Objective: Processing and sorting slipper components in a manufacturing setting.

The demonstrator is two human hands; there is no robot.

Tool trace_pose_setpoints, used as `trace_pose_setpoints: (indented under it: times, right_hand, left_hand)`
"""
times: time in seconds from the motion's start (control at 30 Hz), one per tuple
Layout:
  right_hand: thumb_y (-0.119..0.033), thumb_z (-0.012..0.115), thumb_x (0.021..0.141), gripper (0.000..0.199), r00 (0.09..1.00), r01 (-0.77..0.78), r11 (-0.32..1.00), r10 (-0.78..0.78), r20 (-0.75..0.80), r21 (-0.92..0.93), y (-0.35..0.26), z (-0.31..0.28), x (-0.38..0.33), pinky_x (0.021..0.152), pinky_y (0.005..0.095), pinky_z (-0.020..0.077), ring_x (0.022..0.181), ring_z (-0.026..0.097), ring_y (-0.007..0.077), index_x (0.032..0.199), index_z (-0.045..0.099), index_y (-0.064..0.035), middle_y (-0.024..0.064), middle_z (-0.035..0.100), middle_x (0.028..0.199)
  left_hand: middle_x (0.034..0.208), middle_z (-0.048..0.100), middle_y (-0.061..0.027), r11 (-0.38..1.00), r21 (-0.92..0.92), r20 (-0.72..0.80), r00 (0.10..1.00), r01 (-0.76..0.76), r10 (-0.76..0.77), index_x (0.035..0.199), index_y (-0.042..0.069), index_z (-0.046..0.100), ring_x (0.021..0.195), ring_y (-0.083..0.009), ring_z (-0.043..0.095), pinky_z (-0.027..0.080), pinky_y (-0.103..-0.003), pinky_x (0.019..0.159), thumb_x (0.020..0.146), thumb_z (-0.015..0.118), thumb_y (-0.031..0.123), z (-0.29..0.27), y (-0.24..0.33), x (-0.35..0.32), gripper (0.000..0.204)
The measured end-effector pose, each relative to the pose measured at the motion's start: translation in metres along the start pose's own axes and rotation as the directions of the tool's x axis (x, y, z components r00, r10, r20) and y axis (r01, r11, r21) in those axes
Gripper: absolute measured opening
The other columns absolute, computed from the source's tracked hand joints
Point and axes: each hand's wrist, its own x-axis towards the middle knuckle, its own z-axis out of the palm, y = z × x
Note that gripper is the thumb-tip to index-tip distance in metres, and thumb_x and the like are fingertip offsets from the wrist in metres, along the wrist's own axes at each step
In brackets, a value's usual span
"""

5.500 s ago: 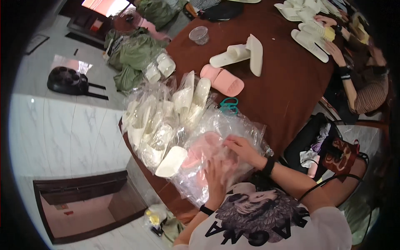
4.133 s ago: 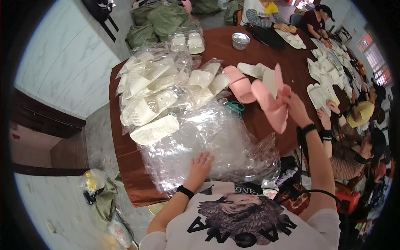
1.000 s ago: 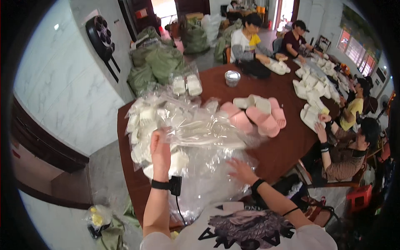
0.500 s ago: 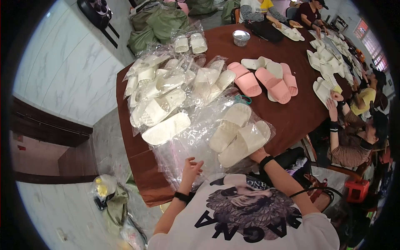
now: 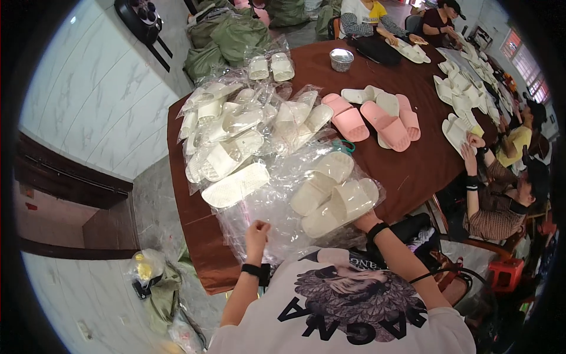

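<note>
The bare left hand [image 5: 257,239] curls its fingers narrow near flat, clear plastic bags [image 5: 280,215], while the right hand [image 5: 367,222], grip hidden so I cannot tell, touches two cream open-toed slippers [image 5: 330,218].

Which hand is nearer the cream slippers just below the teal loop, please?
Right: the right hand is at the lower right edge of the cream slippers; the left hand is apart, to their lower left.
</note>
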Motion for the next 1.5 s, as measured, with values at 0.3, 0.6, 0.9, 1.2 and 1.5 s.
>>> trace_pose_setpoints:
  times: [0.3,0.6,0.9,1.2,1.5]
  right_hand:
    - [-0.019,0.053,0.089,0.045,0.994,0.082,0.991,-0.074,-0.081,0.105,0.000,-0.004,0.011,0.114,0.0474,0.0256,0.133,0.040,0.0348,0.133,0.054,-0.0095,0.0155,0.049,0.139]
    - [-0.018,0.053,0.089,0.040,0.977,0.115,0.993,-0.114,-0.179,-0.007,0.002,0.002,0.008,0.112,0.0465,0.0285,0.130,0.042,0.0345,0.128,0.057,-0.0080,0.0167,0.051,0.137]
    - [-0.017,0.054,0.086,0.035,0.967,0.225,0.974,-0.220,-0.131,0.024,0.002,-0.039,0.010,0.109,0.0459,0.0315,0.121,0.049,0.0344,0.119,0.062,-0.0081,0.0147,0.060,0.123]
    - [-0.011,0.057,0.085,0.041,0.988,0.095,0.982,-0.073,-0.138,0.162,0.010,-0.066,-0.006,0.109,0.0443,0.0325,0.129,0.044,0.0340,0.125,0.059,-0.0117,0.0156,0.051,0.134]
    - [-0.015,0.063,0.084,0.042,0.969,-0.047,0.906,0.143,-0.199,0.420,-0.012,-0.048,0.017,0.095,0.0435,0.0434,0.113,0.050,0.0355,0.126,0.057,-0.0155,0.0136,0.053,0.121]
  left_hand:
    - [0.084,0.065,-0.0163,0.852,0.246,-0.185,0.841,-0.462,0.509,0.108,0.001,0.058,0.076,-0.0321,0.063,0.050,-0.041,0.069,0.085,0.069,0.021,-0.007,0.023,-0.009,0.032]
    - [0.082,0.068,-0.0100,0.974,-0.217,0.269,0.955,-0.066,0.124,0.100,-0.002,0.063,0.079,-0.0205,0.067,0.051,-0.033,0.066,0.086,0.068,0.022,0.044,0.000,0.006,0.028]
    - [0.096,0.069,-0.0100,0.505,-0.858,0.287,0.900,0.089,0.329,0.107,0.002,0.061,0.090,-0.0218,0.067,0.052,-0.036,0.088,0.101,0.048,0.025,-0.025,0.056,-0.050,0.027]
    - [0.083,0.069,-0.0136,0.423,-0.887,0.318,0.911,0.187,0.264,0.120,-0.002,0.055,0.083,-0.0220,0.068,0.054,-0.032,0.076,0.099,0.051,0.023,-0.040,0.010,-0.045,0.032]
    - [0.126,0.058,-0.0151,0.942,-0.333,0.744,0.608,-0.025,0.279,0.138,0.000,0.044,0.106,-0.0274,0.062,0.050,-0.037,0.091,0.096,0.058,0.020,-0.041,0.034,-0.003,0.049]
